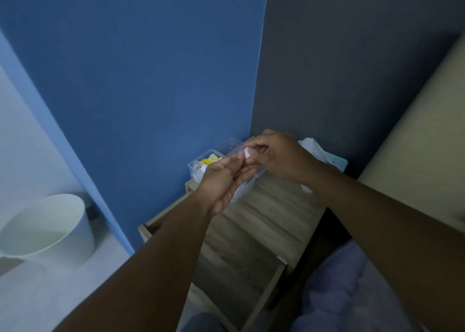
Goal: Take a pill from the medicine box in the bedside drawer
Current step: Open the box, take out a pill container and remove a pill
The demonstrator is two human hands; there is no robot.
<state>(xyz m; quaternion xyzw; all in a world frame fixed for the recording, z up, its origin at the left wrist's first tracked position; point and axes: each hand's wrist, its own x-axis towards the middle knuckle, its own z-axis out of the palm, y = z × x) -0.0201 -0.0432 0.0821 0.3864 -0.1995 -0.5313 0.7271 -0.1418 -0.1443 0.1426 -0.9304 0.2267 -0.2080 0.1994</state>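
Head view: right hand (pixel 279 155) pinches pink bottle (pixel 249 153) over cupped left hand (pixel 222 180), above wooden nightstand (pixel 264 211).

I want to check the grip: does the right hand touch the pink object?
Touching. The head view shows the right hand pinching the pink object between its fingertips, no gap visible.

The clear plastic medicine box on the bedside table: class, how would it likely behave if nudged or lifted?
The clear plastic medicine box looks thin-walled, so probably light and easy to slide on the smooth wooden top. It holds loose packets, which would likely shift if it is tilted.
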